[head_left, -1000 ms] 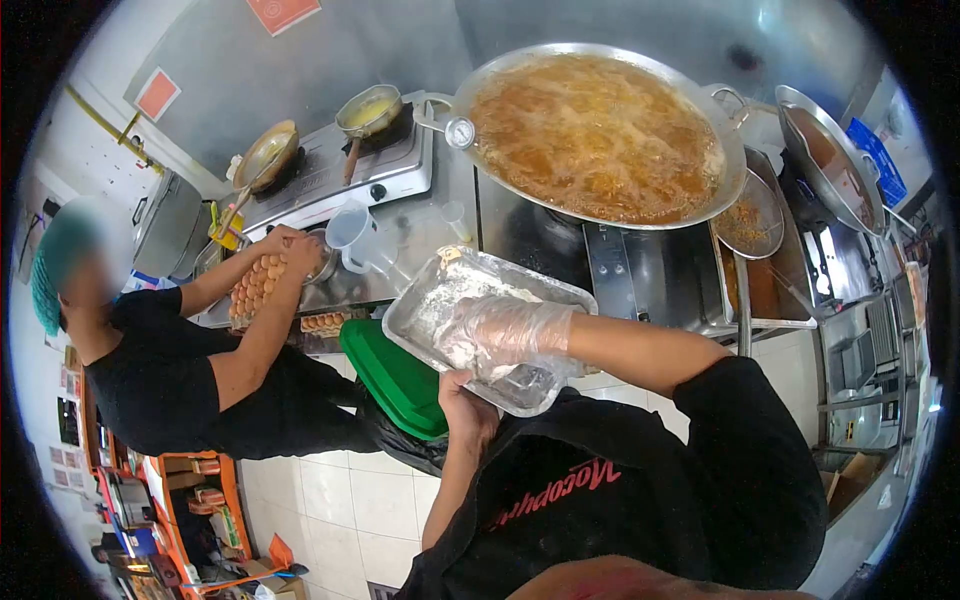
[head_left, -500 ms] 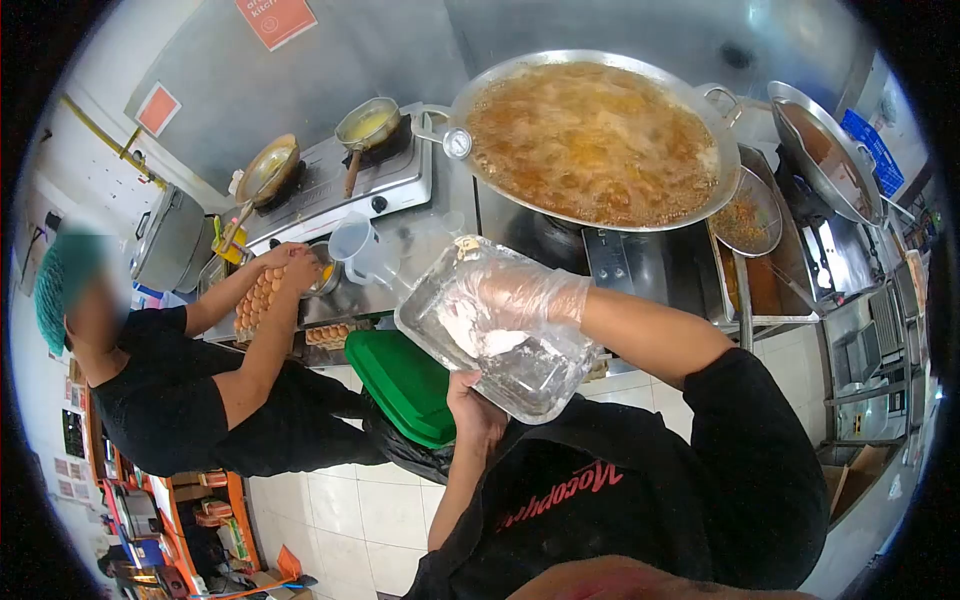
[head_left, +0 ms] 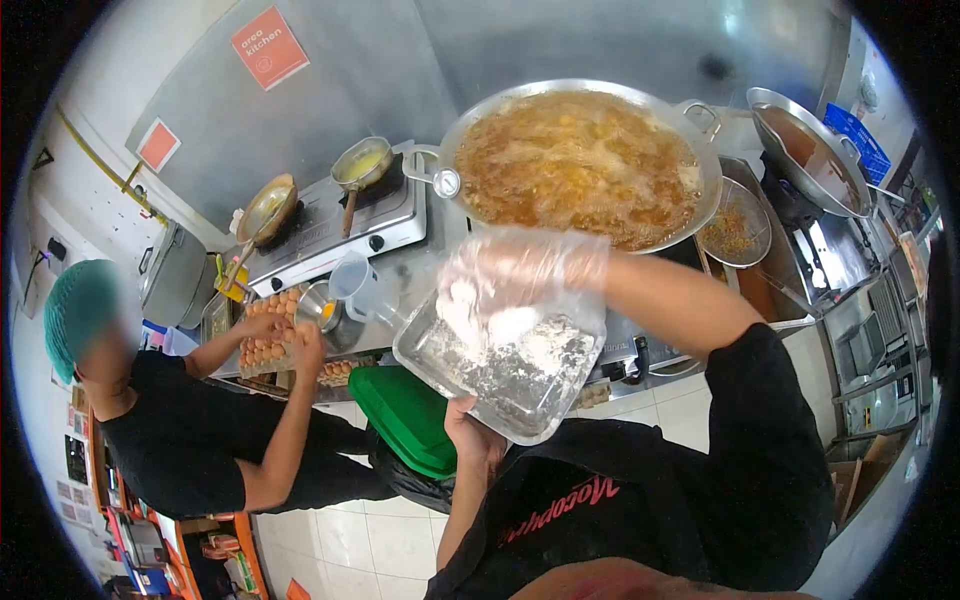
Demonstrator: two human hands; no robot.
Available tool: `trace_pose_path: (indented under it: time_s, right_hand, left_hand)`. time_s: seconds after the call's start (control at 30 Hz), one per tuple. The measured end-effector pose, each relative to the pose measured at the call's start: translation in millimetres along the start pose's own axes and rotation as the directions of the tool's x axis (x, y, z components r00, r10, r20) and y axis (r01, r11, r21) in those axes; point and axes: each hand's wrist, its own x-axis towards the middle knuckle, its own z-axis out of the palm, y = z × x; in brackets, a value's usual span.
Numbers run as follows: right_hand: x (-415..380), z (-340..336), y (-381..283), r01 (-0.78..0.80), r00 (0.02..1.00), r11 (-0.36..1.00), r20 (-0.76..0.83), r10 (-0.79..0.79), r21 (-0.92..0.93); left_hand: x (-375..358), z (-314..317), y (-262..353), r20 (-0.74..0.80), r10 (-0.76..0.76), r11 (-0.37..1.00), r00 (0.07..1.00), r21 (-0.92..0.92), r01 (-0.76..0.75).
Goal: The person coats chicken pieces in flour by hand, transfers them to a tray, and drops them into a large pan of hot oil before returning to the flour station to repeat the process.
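My left hand (head_left: 474, 436) grips the near edge of a clear plastic tray (head_left: 540, 425), thumb over the rim, and the tray tilts slightly. Loose white flour (head_left: 545, 350) dusts its bottom. A thin clear plastic glove covers my right hand (head_left: 515, 268), which is closed over the tray's far side. White flour-coated pieces (head_left: 466, 312) hang below its fingers; their kind is hidden by the coating. Just beyond is a wide metal wok (head_left: 712, 195) of bubbling oil (head_left: 575, 165) with food frying in it, and a dial thermometer (head_left: 447, 183) sits at its rim.
A co-worker (head_left: 170, 420) at left handles eggs (head_left: 265, 340) beside a metal bowl (head_left: 345, 330). Two small pans rest on a white stove (head_left: 400, 225). A clear jug (head_left: 352, 278) and a green bin lid (head_left: 405, 415) lie left of the tray. At right are a strainer (head_left: 735, 225) and another wok (head_left: 810, 150).
My right hand has risen from inside the tray toward the wok, lifting flour-coated pieces. My left hand keeps hold of the tray. The co-worker's hands have moved apart, and the view has shifted slightly.
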Motion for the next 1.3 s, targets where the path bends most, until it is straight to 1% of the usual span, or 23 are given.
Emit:
trace_pose_path:
  time_s: [0.13, 0.2, 0.27, 0.3, 0.37, 0.4, 0.47, 0.53, 0.6, 0.7, 0.77, 0.83, 0.9, 0.93, 0.97, 1.03, 1.07, 1.1, 1.17, 1.2, 1.23, 1.27, 1.3]
  right_hand:
    - [-22, -72, -5, -0.261, 0.940, 0.839, -0.072, 0.334, 0.477]
    - [-29, -106, -14, -0.494, 0.780, 0.742, -0.146, 0.608, 0.453]
    - [-32, -136, 3, -0.612, 0.705, 0.746, -0.246, 0.665, 0.261]
    - [-35, -148, 28, -0.615, 0.704, 0.745, -0.247, 0.666, 0.258]
    - [-42, -160, 106, -0.622, 0.761, 0.735, -0.428, 0.487, -0.270]
    - [-45, -163, 134, -0.620, 0.764, 0.735, -0.428, 0.484, -0.275]
    - [-50, -165, 183, -0.798, 0.601, 0.519, -0.349, 0.719, -0.306]
    - [-63, -156, 231, -0.767, 0.640, 0.545, -0.346, 0.686, -0.338]
    - [-66, -151, 237, -0.737, 0.675, 0.568, -0.337, 0.657, -0.367]
    - [-71, -149, 225, -0.763, 0.639, 0.510, -0.346, 0.687, -0.398]
    - [-68, -163, 226, -0.731, 0.655, 0.422, -0.376, 0.656, -0.537]
    - [-68, -186, 199, -0.759, 0.648, 0.380, -0.547, 0.530, -0.529]
    - [-67, -210, 173, -0.700, 0.682, 0.598, -0.614, 0.398, -0.390]
    - [-69, -200, 136, -0.526, 0.625, 0.850, -0.675, 0.392, 0.008]
    - [-69, -182, 87, -0.207, 0.557, 0.893, -0.702, 0.444, 0.400]
    - [-47, -164, 25, -0.020, 0.693, 0.746, -0.528, 0.490, 0.666]
    - [-36, -161, 13, -0.196, 0.828, 0.859, -0.389, 0.403, 0.473]
    - [-26, -151, 8, -0.279, 0.922, 0.936, -0.212, 0.324, 0.215]
    - [-20, -74, 26, -0.087, 0.964, 0.987, -0.237, 0.117, 0.132]
    - [-18, -44, 45, 0.185, 0.936, 0.969, -0.269, -0.225, -0.167]
    - [-20, -14, 19, -0.066, 0.972, 0.895, -0.176, 0.158, 0.442]
    - [-9, 2, 7, -0.423, 0.899, 0.833, 0.046, 0.436, 0.357]
    - [-15, 12, -7, -0.402, 0.884, 0.643, 0.094, 0.458, 0.652]
  left_hand:
    - [-1, 6, 3, -0.020, 0.003, 1.000, 1.000, 0.014, -0.003]
    - [0, 3, 2, -0.028, -0.004, 1.000, 1.000, 0.000, 0.004]
    - [1, 2, 2, -0.024, -0.003, 1.000, 1.000, -0.006, 0.003]
    - [2, -2, 1, -0.037, -0.006, 1.000, 0.999, -0.007, 0.005]
    - [3, -4, -1, -0.048, -0.004, 1.000, 0.999, -0.013, 0.003]
    - [3, -3, -2, -0.061, 0.016, 1.000, 0.998, -0.016, -0.017]
    - [1, -1, -2, -0.078, 0.040, 0.999, 0.996, -0.026, -0.042]
    - [-2, 3, -1, -0.096, 0.021, 0.999, 0.995, -0.032, -0.024]
    - [1, -3, -3, -0.112, 0.015, 0.999, 0.994, -0.046, -0.020]
    - [-2, -2, -5, -0.134, 0.012, 0.998, 0.991, -0.056, -0.019]
    - [-2, 0, -5, -0.149, 0.014, 0.998, 0.989, -0.055, -0.022]
    - [-3, -1, -5, -0.113, 0.024, 0.999, 0.993, -0.041, -0.029]
    - [-8, 7, -2, -0.102, 0.013, 0.999, 0.995, -0.040, -0.017]
    - [-10, 11, -1, -0.081, 0.007, 0.999, 0.997, -0.038, -0.010]
    - [-8, 6, -1, -0.073, 0.000, 1.000, 0.997, -0.025, -0.002]
    - [-10, 5, -1, -0.077, -0.011, 1.000, 0.997, -0.019, 0.010]
    - [-11, 7, 0, -0.077, -0.011, 1.000, 0.997, -0.022, 0.009]
    - [-10, 1, -4, -0.098, 0.002, 0.999, 0.995, -0.044, -0.006]
    - [-5, -9, -7, -0.095, -0.003, 0.996, 0.995, -0.093, -0.006]
    - [-7, -11, -9, -0.107, 0.010, 0.995, 0.994, -0.100, -0.020]
    - [-7, -10, -9, -0.105, 0.010, 0.995, 0.994, -0.095, -0.020]
    - [-4, -6, -8, -0.098, 0.012, 0.996, 0.995, -0.089, -0.021]
    - [-4, -5, -8, -0.079, 0.024, 0.994, 0.997, -0.100, -0.032]
